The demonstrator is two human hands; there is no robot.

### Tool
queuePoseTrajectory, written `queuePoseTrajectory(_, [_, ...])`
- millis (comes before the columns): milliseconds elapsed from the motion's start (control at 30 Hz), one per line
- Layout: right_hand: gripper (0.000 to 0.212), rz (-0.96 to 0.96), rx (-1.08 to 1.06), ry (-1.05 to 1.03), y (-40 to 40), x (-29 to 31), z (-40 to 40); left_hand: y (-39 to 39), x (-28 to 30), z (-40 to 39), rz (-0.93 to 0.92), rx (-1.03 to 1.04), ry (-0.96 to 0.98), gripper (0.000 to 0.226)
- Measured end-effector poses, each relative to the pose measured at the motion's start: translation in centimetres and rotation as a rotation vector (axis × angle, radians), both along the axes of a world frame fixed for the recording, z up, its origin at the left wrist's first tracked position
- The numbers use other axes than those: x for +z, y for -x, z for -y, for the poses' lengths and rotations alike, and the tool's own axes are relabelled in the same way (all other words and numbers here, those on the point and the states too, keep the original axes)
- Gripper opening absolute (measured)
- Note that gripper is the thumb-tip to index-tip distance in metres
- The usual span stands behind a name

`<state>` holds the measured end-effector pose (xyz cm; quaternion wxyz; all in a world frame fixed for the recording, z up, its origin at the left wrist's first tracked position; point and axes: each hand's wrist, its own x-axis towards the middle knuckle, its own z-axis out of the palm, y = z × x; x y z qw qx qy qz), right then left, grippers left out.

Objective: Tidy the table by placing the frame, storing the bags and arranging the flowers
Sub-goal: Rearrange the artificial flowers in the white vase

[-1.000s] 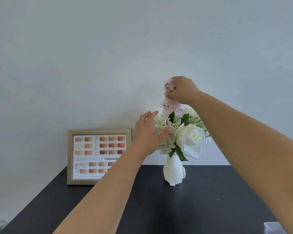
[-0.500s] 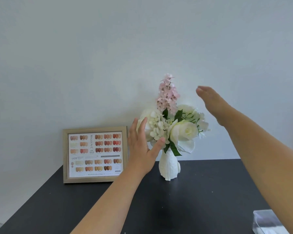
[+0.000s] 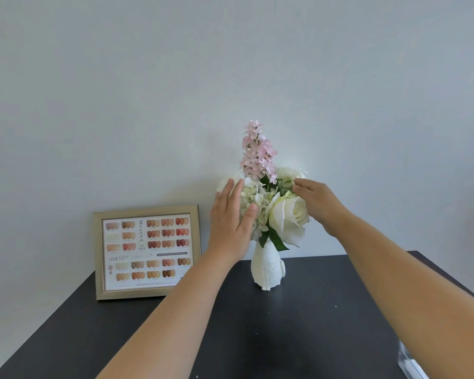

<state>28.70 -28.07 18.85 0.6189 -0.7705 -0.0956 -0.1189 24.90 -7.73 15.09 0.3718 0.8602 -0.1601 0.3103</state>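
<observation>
Head view: your left hand (image 3: 231, 224) is flat with straight fingers, thumb touching the small white blossoms, holding nothing. Your right hand (image 3: 319, 203) has relaxed, extended fingers resting on the far right side of the flowers (image 3: 271, 203), gripping nothing. Bouquet sits between both hands, in one white vase (image 3: 267, 266) just below them. One pink spike (image 3: 257, 151) rises above them. One frame (image 3: 147, 253) stands left of your left hand on one black table (image 3: 312, 337).
</observation>
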Motion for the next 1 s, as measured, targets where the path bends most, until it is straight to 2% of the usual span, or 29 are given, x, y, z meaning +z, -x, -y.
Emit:
queuePoseTrajectory(67, [0.029,0.002,-0.012,0.018,-0.1,0.0,-0.1,0.0,0.1,0.1,0.006,-0.025,-0.004,0.056])
queuePoseTrajectory(200, [0.021,-0.021,0.024,0.098,0.7,0.4,0.3,0.0,0.1,0.1,0.001,-0.078,0.003,0.056])
queuePoseTrajectory(267, [0.032,-0.001,0.005,0.137,1.1,0.7,0.7,0.2,0.0,-0.1,0.031,-0.077,-0.012,0.057])
queuePoseTrajectory(333, [0.044,0.076,-0.137,0.071,1.3,1.0,1.5,0.3,-0.1,-0.7,0.103,-0.047,0.005,0.056])
queuePoseTrajectory(400, [0.046,0.153,-0.246,-0.059,1.0,1.5,2.2,0.2,0.1,-1.2,0.125,-0.006,0.063,0.059])
queuePoseTrajectory(467, [0.041,0.152,-0.256,-0.094,0.3,2.3,2.4,-0.1,0.5,-1.7,0.050,0.023,0.164,0.063])
queuePoseTrajectory(533, [0.034,0.070,-0.232,-0.084,-1.0,3.2,2.3,-0.7,1.0,-1.9,-0.033,0.019,0.240,0.066])
queuePoseTrajectory(633, [0.036,-0.038,-0.187,0.030,-2.9,4.2,2.1,-1.4,1.6,-2.1,-0.086,-0.005,0.243,0.065])
queuePoseTrajectory(733, [0.037,-0.012,-0.160,0.159,-4.3,4.9,1.8,-2.3,2.3,-2.5,-0.117,-0.029,0.216,0.058])
queuePoseTrajectory(867, [0.041,-0.106,-0.099,0.273,-5.4,5.5,1.5,-3.3,3.2,-3.1,-0.232,-0.084,0.303,0.057])
queuePoseTrajectory(1000, [0.030,-0.062,-0.104,0.359,-5.7,4.6,1.1,-3.2,2.5,-2.5,-0.292,-0.148,0.317,0.057])
